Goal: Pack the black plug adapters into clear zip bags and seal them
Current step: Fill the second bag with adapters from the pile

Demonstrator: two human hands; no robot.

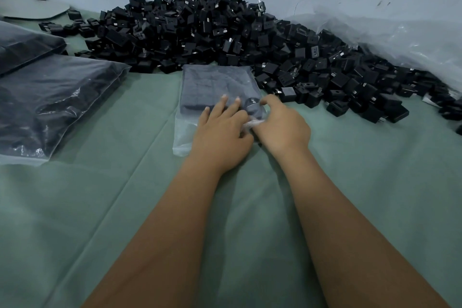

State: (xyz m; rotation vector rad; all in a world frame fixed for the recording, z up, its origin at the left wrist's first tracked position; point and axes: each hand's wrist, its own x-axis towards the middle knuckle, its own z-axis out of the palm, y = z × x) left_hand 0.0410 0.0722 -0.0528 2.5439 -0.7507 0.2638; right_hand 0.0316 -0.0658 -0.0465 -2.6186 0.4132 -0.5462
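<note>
A clear zip bag (212,82) lies flat on the green cloth in the middle, holding rows of black plug adapters. My left hand (222,130) rests on its near half, fingers straight and pressing on the adapters through the plastic. My right hand (281,124) is at the bag's right near edge, fingers curled and pinching crumpled plastic, with one adapter (253,105) just ahead of its fingertips, inside the bag as far as I can tell. A big heap of loose black adapters (225,32) lies behind the bag and spreads to the right.
Two filled bags of adapters (50,97) lie stacked at the left. Crumpled clear plastic sheeting (400,40) sits against the wall at the right. A flat grey board (35,9) lies at the far left back. Green cloth (125,207) covers the surface.
</note>
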